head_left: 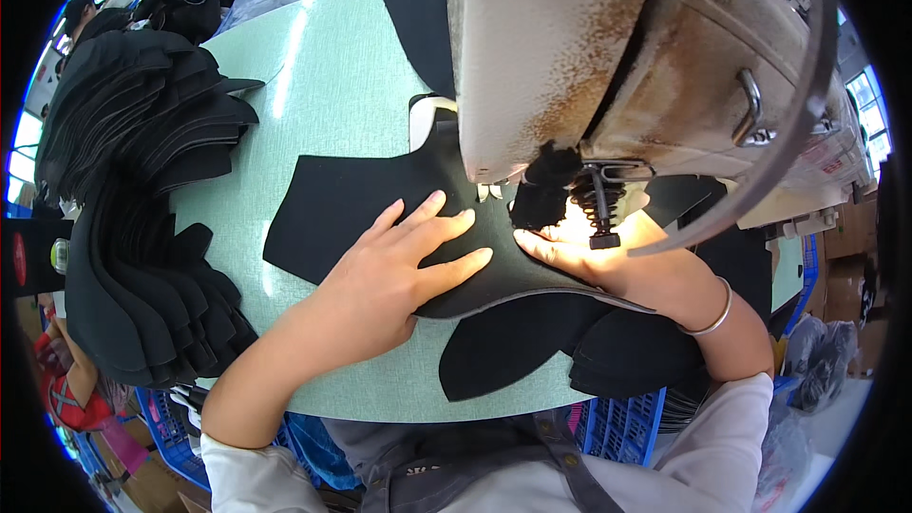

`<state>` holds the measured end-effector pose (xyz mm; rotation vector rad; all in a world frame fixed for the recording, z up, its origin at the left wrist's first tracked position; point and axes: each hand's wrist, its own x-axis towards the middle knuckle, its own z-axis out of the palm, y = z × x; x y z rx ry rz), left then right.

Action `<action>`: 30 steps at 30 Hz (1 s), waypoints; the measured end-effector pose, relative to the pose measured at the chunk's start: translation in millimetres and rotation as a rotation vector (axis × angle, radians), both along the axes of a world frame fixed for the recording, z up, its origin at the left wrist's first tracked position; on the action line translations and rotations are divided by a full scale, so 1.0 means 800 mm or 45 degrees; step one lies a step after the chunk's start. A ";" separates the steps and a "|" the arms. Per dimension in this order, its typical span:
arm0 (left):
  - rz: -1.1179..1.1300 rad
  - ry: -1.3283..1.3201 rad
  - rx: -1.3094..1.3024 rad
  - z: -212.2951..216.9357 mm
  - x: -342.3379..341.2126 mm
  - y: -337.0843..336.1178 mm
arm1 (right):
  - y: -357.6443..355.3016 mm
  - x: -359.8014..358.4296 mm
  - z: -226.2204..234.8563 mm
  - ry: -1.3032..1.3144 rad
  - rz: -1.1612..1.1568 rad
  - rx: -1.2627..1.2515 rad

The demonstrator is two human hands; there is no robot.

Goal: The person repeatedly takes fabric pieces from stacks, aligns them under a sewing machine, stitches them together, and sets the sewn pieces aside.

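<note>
A black sheet piece (328, 204) with a smooth, leather-like face and a curved near edge lies under the head of a sewing machine (551, 47). My left hand (404, 252) rests flat on it, fingers spread, left of the lit needle area. On the piece's right side lies my right hand (594, 252), one finger or thumb stretched toward the needle area. Machine parts, including a dark spring-loaded post (601, 214), cover some of its fingers. A fuzzy black part (546, 185) hides the stitching point.
Large stacks of black cut pieces (142, 209) stand at the left of the pale green table (332, 66). More black pieces (513, 342) lie near the front edge. Blue baskets (622, 427) sit below. A curved bar (788, 133) arcs over my right forearm. Another person's arm (81, 366) shows at far left.
</note>
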<state>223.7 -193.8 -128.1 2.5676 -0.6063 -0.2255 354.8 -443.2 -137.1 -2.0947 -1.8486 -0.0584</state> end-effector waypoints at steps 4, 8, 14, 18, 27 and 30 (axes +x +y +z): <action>-0.002 0.003 -0.040 -0.010 0.013 0.021 | -0.003 0.014 -0.013 -0.055 -0.002 -0.035; 0.024 0.119 -0.178 -0.003 0.029 0.025 | 0.004 0.014 0.001 -0.163 0.017 -0.072; 0.043 -0.310 0.220 0.002 0.011 -0.033 | 0.015 -0.040 0.026 -0.300 -0.095 -0.151; 0.146 -0.139 -0.026 -0.001 0.014 -0.016 | 0.011 -0.029 0.024 -0.266 -0.109 -0.297; 0.052 -0.116 -0.096 -0.021 0.021 0.010 | -0.005 0.007 0.008 -0.108 -0.005 0.095; 0.055 -0.117 -0.154 -0.017 0.035 0.013 | -0.013 0.011 0.013 -0.110 -0.140 -0.092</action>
